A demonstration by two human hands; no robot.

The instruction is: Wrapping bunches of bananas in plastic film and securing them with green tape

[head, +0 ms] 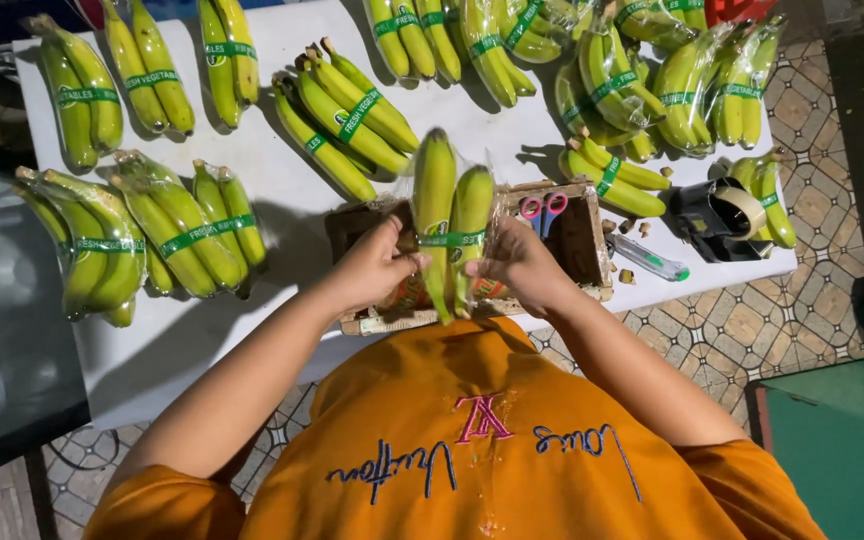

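Both hands are seen from the head camera closed on one small bunch of green bananas (452, 225): the left hand (377, 265) is clamped on its left edge and the right hand (522, 262) on its right edge, level with the green band that circles the fruit. The bunch is held upright in a clear plastic bag, over a shallow wooden tray (582, 245) at the near edge of the white desk (282, 190). The fruit is judged firm and fairly light, but easily bruised, and the film around it is likely slick and crinkly; the banded middle, where the bananas are bound together, is judged the surest place to be gripped. Pink-handled scissors (544, 208) lie in the tray, a tape dispenser (722, 215) and a green-tipped cutter (650, 260) just beside it, and further banded bunches (347, 120) are spread over the desk. The fingertips are hidden behind the fruit, the tray's floor is mostly covered, and the bag's outline is hard to make out.
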